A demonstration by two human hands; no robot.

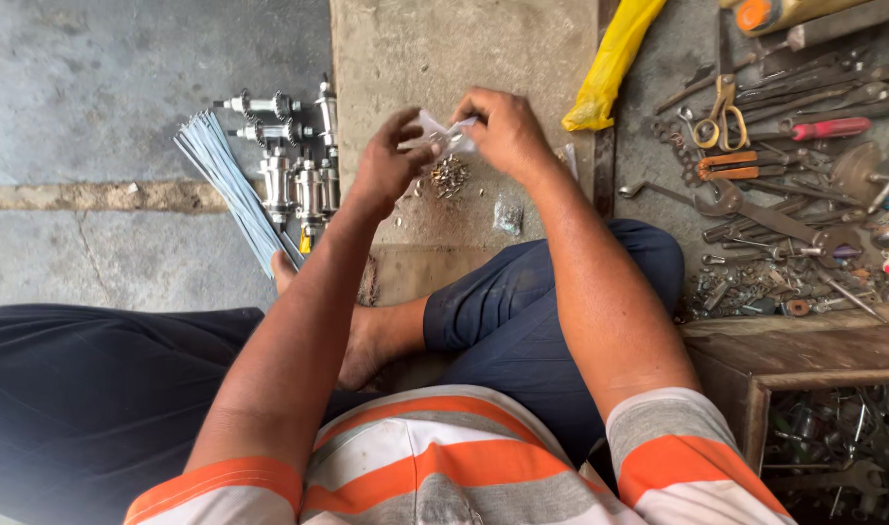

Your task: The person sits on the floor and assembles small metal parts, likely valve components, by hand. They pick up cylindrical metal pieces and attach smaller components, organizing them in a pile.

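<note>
Left hand (388, 160) and right hand (503, 131) both pinched shut on small clear plastic bag (442, 133), held above pile of small metal bits (450, 176) on concrete slab (464, 49), spokes (226, 185) lay left

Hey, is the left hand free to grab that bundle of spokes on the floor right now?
Probably not yet: the left hand pinches a small clear bag together with the right hand. The spokes lie uncovered nearby.

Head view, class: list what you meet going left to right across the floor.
Bundle of pale blue thin rods → cluster of shiny metal hubs → small pile of metal nipples → crumpled yellow plastic bag → orange-handled scissors
</note>
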